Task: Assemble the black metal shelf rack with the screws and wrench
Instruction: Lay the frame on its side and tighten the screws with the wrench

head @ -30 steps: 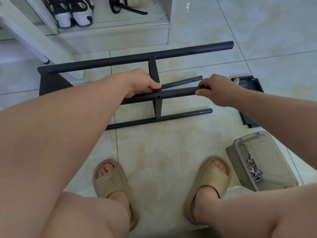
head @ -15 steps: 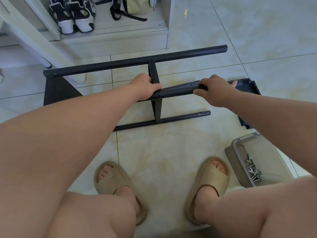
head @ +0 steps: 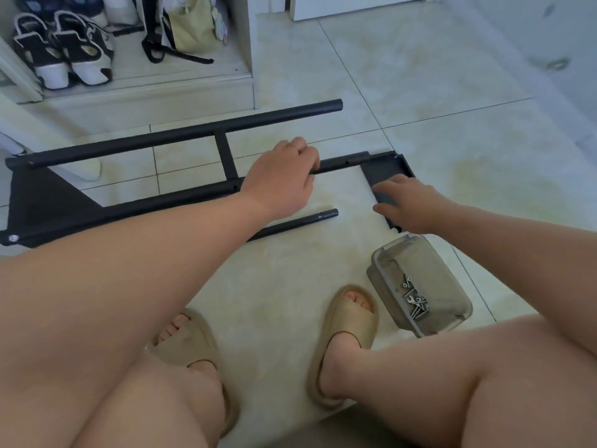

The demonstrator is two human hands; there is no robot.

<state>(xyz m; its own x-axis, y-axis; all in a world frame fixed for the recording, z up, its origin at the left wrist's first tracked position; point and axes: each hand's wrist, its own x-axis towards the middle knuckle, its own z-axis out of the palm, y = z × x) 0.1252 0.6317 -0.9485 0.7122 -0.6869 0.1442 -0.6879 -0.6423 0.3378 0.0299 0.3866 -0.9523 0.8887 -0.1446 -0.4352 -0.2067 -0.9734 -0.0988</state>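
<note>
Left hand (head: pixel 281 182): fingers (head: pixel 303 153) curled closed round the middle tube (head: pixel 339 163), knuckles up. Right hand (head: pixel 410 205): fingers (head: pixel 386 190) straight and relaxed, lying on or just over the lower edge of the right end panel (head: pixel 384 171); actual contact cannot be confirmed. The middle tube's end appears to reach that panel's upper corner. The near tube (head: pixel 300 221) ends free, well short of the panel, and the far tube (head: pixel 193 132) likewise. Step judged in hand: mating the second end panel to the tube ends, with no fastener yet started on this side. The next move calls for squaring the panel to all three tube ends and lining up the holes before fetching hardware. Tubes are round, matte black metal with small holes near their ends, joined by a flat cross strut (head: pixel 226 156) and already seated in the left end panel (head: pixel 42 202), a flat black plate. Screws (head: pixel 416 310) and a small bright wrench (head: pixel 411 299) lie in a translucent grey plastic tub (head: pixel 378 279) beside the right foot, on glossy pale floor tiles (head: pixel 420 92).
</note>
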